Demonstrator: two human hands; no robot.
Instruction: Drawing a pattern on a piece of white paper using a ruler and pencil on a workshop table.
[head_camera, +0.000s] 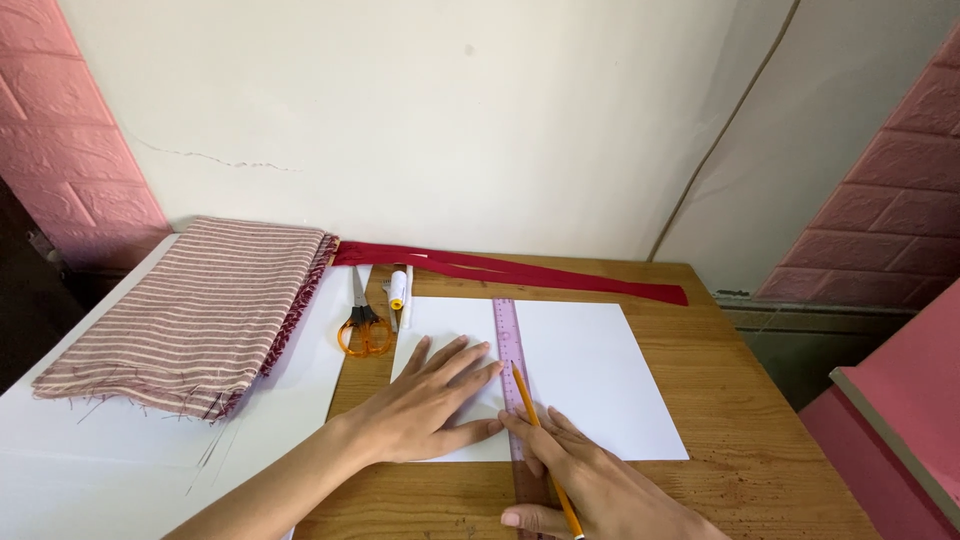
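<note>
While the left hand (425, 405) lies flat with fingers spread on the white paper (580, 375), pinning it and steadying the purple ruler (511, 360) at lower centre, the right hand (600, 490) is closed around a yellow pencil (545, 455), tip against the ruler's edge. Upper left of the sheet: orange-handled scissors (362, 325), thread spool (398, 288), striped fabric (200, 310). Red strip (520, 270) along the wooden tabletop (740, 400)'s far edge.

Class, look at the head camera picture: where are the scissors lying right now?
The scissors lie on the wooden table, left of the white paper, between the folded striped cloth and the spool of thread, beyond the left hand.
</note>
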